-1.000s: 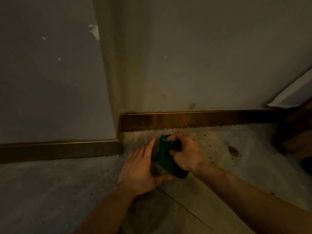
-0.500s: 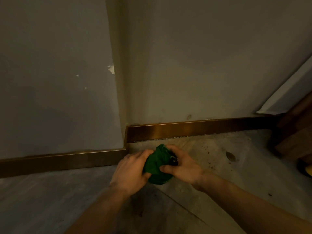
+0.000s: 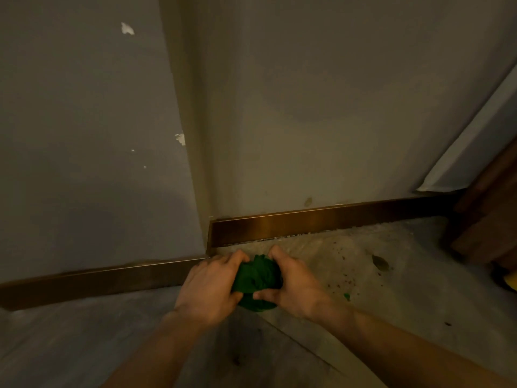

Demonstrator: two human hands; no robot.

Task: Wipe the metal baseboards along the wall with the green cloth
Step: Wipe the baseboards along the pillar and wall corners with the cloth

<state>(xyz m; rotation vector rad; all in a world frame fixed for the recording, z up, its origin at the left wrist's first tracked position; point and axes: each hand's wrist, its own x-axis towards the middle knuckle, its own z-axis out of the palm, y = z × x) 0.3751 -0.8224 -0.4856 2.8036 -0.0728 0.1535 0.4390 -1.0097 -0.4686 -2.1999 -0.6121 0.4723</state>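
Note:
The green cloth (image 3: 258, 281) is bunched into a ball between both hands, just above the floor. My left hand (image 3: 208, 287) grips its left side and my right hand (image 3: 293, 284) grips its right side, fingers curled over it. A bronze metal baseboard (image 3: 321, 222) runs along the far wall, a short way beyond the hands. A second baseboard (image 3: 92, 281) runs along the nearer wall section on the left, and the two meet at the wall's step. Neither hand nor cloth touches a baseboard.
The concrete floor (image 3: 363, 275) on the right carries dark specks and a dark blotch (image 3: 380, 262). A brown wooden piece (image 3: 486, 219) stands at the far right with something yellow (image 3: 510, 281) at its foot. A pale angled panel (image 3: 470, 141) leans above it.
My left hand went from open beside the cloth to gripping it, and both hands have bunched the cloth tighter. The view has tilted upward, showing more wall.

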